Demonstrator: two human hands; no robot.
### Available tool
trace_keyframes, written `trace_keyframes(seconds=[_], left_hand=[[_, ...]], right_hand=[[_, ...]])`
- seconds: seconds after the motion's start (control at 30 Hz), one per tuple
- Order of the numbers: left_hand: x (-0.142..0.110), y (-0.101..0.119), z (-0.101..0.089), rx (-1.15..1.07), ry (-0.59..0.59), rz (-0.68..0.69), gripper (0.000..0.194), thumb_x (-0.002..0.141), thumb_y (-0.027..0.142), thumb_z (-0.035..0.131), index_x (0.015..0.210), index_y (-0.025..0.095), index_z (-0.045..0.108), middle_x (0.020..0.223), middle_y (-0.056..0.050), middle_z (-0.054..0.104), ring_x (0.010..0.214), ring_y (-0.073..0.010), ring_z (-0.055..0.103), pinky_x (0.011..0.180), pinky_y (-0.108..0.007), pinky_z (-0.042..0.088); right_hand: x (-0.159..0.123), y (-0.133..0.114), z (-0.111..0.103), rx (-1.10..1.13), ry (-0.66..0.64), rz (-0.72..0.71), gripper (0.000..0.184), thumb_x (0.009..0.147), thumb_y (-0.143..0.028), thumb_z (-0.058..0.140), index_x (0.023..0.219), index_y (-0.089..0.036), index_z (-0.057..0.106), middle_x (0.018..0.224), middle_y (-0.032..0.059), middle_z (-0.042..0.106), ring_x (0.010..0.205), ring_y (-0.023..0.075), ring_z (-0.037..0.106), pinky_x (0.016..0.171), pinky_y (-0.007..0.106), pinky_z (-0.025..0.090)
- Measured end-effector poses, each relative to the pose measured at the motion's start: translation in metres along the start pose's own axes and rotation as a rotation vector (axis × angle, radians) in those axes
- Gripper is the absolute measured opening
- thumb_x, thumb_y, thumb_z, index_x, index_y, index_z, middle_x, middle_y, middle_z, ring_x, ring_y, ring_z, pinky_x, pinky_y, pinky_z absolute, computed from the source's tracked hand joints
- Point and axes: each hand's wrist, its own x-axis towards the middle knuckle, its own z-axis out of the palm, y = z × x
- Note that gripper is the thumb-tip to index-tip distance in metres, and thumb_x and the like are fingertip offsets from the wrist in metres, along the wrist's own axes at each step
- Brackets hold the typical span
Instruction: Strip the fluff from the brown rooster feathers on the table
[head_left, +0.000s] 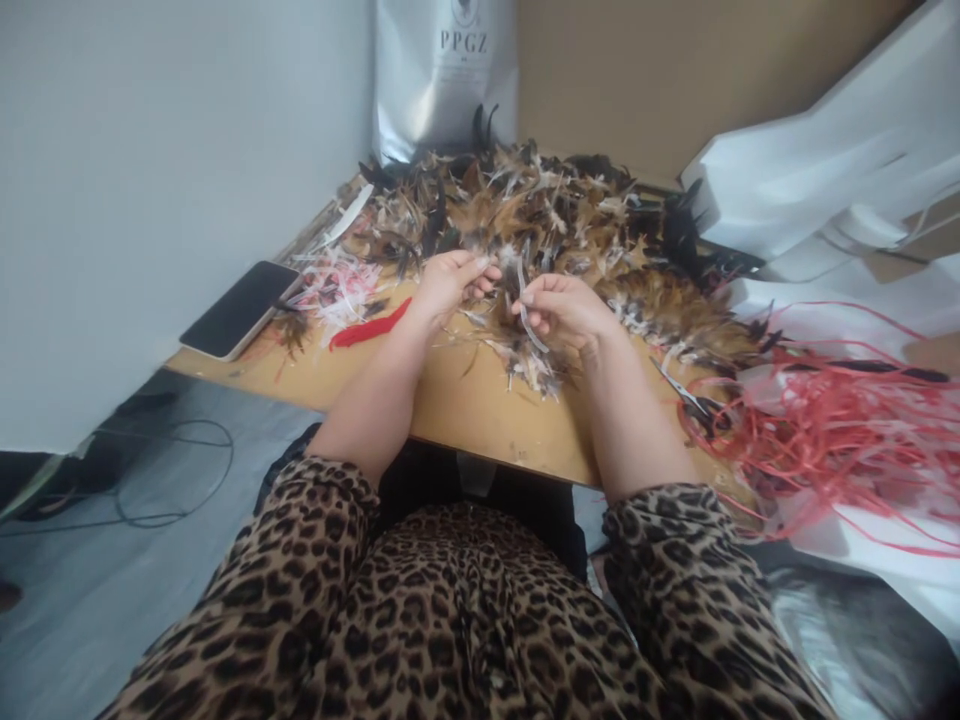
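Note:
My right hand (564, 308) pinches a thin, pale translucent strip (523, 285) between thumb and fingers, its ends sticking out above and below. To its left, my left hand (455, 284) is closed in a pinch; what lies between its fingertips is too small to make out. Both hands are raised just in front of a big heap of brown, black and white feathers (517, 195). Below them, a small tuft of whitish feathers (536, 368) lies on the wooden table (480, 415). Beside my left forearm rests a red strip (367, 328).
A phone (240, 308) lies at the table's left edge, near pink and white shreds (341, 285). Scissors (682, 390) rest right of my right forearm. Tangled red ribbons (862, 440) spread at the right. A silver bag (450, 90) stands behind the feathers.

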Motion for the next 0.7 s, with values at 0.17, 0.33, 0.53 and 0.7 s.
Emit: trace_keyframes(seconds=[0.17, 0.33, 0.53, 0.7], left_hand=[[-0.005, 0.007, -0.002, -0.057, -0.088, 0.000, 0.019, 0.078, 0.028, 0.071, 0.079, 0.010, 0.066, 0.094, -0.009, 0.074, 0.058, -0.0024, 0.062, 0.053, -0.011, 0.046], [-0.014, 0.014, -0.002, 0.024, -0.225, -0.065, 0.019, 0.077, 0.026, 0.072, 0.077, 0.008, 0.067, 0.093, -0.012, 0.074, 0.057, -0.0052, 0.064, 0.056, -0.015, 0.050], [-0.019, 0.015, 0.001, 0.187, -0.406, -0.173, 0.022, 0.070, 0.029, 0.078, 0.071, 0.009, 0.069, 0.064, -0.009, 0.071, 0.053, -0.0105, 0.065, 0.055, -0.018, 0.052], [-0.016, 0.013, 0.000, 0.219, -0.420, -0.150, 0.023, 0.070, 0.030, 0.078, 0.074, 0.008, 0.070, 0.067, -0.010, 0.072, 0.055, -0.0108, 0.066, 0.058, -0.019, 0.053]], right_hand=[[0.004, 0.018, -0.006, 0.011, -0.005, 0.052, 0.021, 0.059, -0.019, 0.077, 0.067, -0.013, 0.059, 0.064, 0.0036, 0.071, 0.039, 0.0039, 0.051, 0.033, 0.013, 0.035], [-0.004, 0.017, -0.003, -0.129, -0.123, 0.042, 0.018, 0.061, -0.020, 0.075, 0.068, -0.013, 0.060, 0.062, 0.0028, 0.070, 0.037, 0.0036, 0.049, 0.031, 0.014, 0.030], [-0.008, 0.014, -0.001, -0.222, -0.146, 0.067, 0.017, 0.060, -0.020, 0.073, 0.068, -0.013, 0.060, 0.068, 0.0039, 0.072, 0.037, 0.0040, 0.050, 0.030, 0.014, 0.030], [-0.010, 0.012, 0.001, -0.247, -0.117, 0.064, 0.013, 0.061, -0.017, 0.069, 0.066, -0.014, 0.057, 0.069, 0.0049, 0.073, 0.036, 0.0039, 0.049, 0.030, 0.014, 0.029]])
